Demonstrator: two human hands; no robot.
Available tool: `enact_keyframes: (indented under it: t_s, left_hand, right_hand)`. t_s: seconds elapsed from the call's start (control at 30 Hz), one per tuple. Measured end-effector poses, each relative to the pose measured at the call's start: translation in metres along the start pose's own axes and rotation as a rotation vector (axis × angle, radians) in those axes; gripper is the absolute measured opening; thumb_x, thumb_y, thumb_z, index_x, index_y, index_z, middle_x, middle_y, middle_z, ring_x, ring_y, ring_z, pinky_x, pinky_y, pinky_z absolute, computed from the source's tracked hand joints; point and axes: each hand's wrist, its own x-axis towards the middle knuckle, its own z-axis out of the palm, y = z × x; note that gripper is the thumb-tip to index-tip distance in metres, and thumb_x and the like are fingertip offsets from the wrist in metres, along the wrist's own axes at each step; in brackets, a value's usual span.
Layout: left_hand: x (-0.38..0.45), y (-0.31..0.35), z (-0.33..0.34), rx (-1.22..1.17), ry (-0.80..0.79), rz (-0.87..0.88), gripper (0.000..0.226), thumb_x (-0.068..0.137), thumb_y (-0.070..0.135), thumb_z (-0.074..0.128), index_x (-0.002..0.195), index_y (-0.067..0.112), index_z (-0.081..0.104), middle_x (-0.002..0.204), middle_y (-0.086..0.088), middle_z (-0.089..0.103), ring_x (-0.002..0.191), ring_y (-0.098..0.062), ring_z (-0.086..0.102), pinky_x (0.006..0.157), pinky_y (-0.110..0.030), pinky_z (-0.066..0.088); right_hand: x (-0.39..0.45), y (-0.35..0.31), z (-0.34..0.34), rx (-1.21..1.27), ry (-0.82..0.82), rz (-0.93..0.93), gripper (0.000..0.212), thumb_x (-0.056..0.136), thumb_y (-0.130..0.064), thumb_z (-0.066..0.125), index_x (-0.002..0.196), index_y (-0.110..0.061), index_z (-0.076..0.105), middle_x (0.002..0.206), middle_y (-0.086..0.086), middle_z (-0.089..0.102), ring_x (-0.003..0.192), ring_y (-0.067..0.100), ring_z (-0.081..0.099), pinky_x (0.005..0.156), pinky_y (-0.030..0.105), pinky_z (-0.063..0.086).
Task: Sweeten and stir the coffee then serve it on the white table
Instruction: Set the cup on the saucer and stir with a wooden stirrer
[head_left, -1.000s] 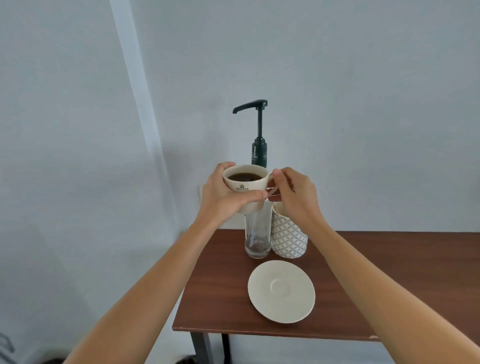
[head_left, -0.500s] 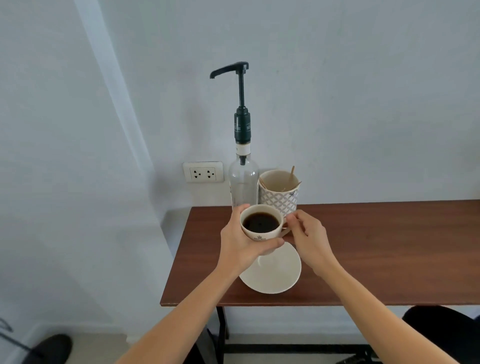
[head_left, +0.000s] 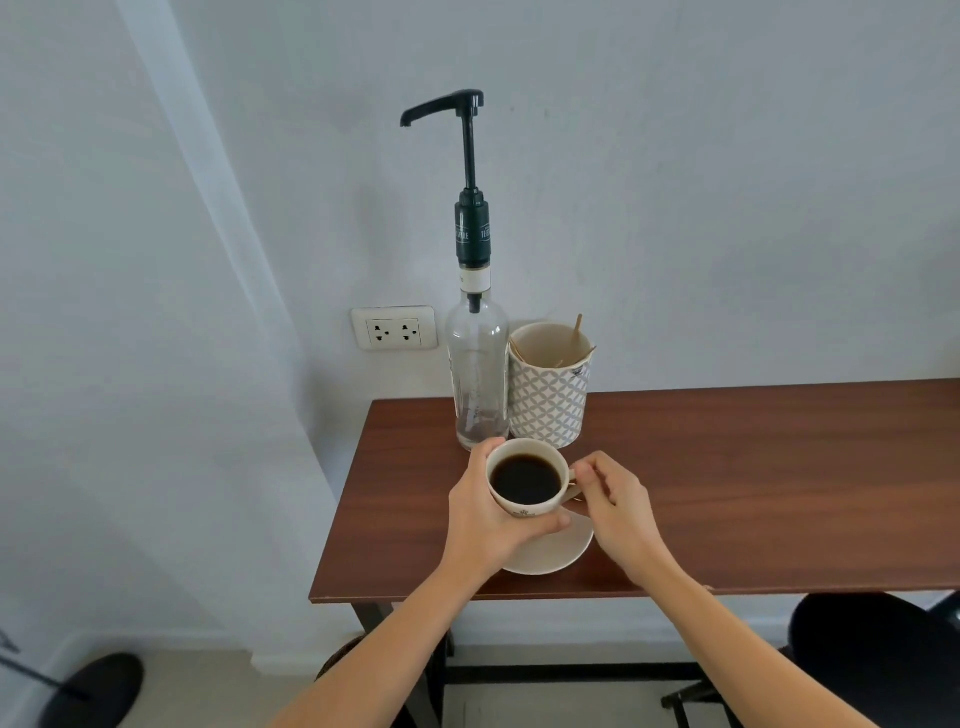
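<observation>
A cream cup of black coffee (head_left: 525, 479) is held just over a cream saucer (head_left: 555, 551) on the brown table (head_left: 753, 493). My left hand (head_left: 483, 514) wraps around the cup's left side and bottom. My right hand (head_left: 615, 501) pinches the cup's handle on the right. Behind the cup stands a clear glass syrup bottle (head_left: 478, 374) with a tall dark pump (head_left: 467, 156). Beside it a patterned mug (head_left: 549, 389) holds several wooden stir sticks (head_left: 575, 332).
The brown table stands against a pale wall with a double power socket (head_left: 393, 328) at its left rear. A dark stool seat (head_left: 878, 654) shows at the lower right, and a dark round object (head_left: 93, 691) lies on the floor at the lower left.
Both hands have lowered the cup from under the pump spout, in front of the bottle, down to just over the saucer. The view has tilted downward.
</observation>
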Motion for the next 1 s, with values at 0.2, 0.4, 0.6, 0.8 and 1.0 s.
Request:
enact_keyframes:
  t_s: [0.2, 0.4, 0.6, 0.8, 1.0]
  left_hand:
    - [-0.002, -0.004, 0.002, -0.011, -0.007, 0.001, 0.096, 0.049, 0.046, 0.099, 0.130, 0.025, 0.052, 0.119, 0.020, 0.065, 0.115, 0.006, 0.059, 0.091, -0.005, 0.043]
    - [-0.002, -0.006, 0.001, -0.028, -0.036, 0.013, 0.097, 0.052, 0.042, 0.099, 0.134, 0.023, 0.050, 0.124, 0.015, 0.064, 0.119, 0.004, 0.058, 0.094, -0.006, 0.042]
    - [-0.003, -0.006, 0.001, -0.030, -0.046, 0.013, 0.097, 0.052, 0.044, 0.099, 0.134, 0.032, 0.049, 0.127, 0.015, 0.064, 0.121, 0.001, 0.058, 0.099, -0.012, 0.045]
    - [-0.002, -0.009, 0.000, -0.037, -0.057, -0.016, 0.091, 0.050, 0.043, 0.098, 0.124, 0.051, 0.045, 0.125, 0.024, 0.062, 0.119, 0.010, 0.055, 0.092, -0.003, 0.041]
    - [-0.003, -0.011, 0.001, -0.043, -0.061, 0.038, 0.088, 0.055, 0.042, 0.097, 0.126, 0.050, 0.045, 0.125, 0.027, 0.061, 0.123, 0.005, 0.054, 0.094, -0.002, 0.040]
  right_hand:
    - [-0.002, 0.000, 0.000, 0.054, -0.005, 0.012, 0.025, 0.102, -0.021, 0.051, 0.083, -0.018, 0.065, 0.079, -0.005, 0.072, 0.078, 0.008, 0.067, 0.071, 0.027, 0.054]
    - [0.000, 0.002, -0.001, 0.082, -0.013, 0.016, 0.025, 0.101, -0.018, 0.052, 0.081, -0.019, 0.067, 0.079, -0.006, 0.073, 0.078, 0.008, 0.067, 0.070, 0.022, 0.052]
    - [0.006, -0.006, -0.014, 0.032, -0.037, -0.035, 0.021, 0.098, -0.020, 0.057, 0.081, -0.029, 0.066, 0.079, -0.015, 0.074, 0.075, -0.001, 0.069, 0.066, 0.015, 0.050]
    - [0.060, -0.052, -0.036, -0.159, 0.216, -0.285, 0.021, 0.089, -0.027, 0.072, 0.108, -0.020, 0.065, 0.081, -0.005, 0.066, 0.066, -0.002, 0.058, 0.067, 0.004, 0.042]
    - [0.100, -0.080, -0.032, -0.416, 0.038, -0.297, 0.031, 0.085, -0.025, 0.076, 0.115, -0.017, 0.075, 0.110, 0.015, 0.054, 0.104, 0.027, 0.051, 0.092, 0.027, 0.035]
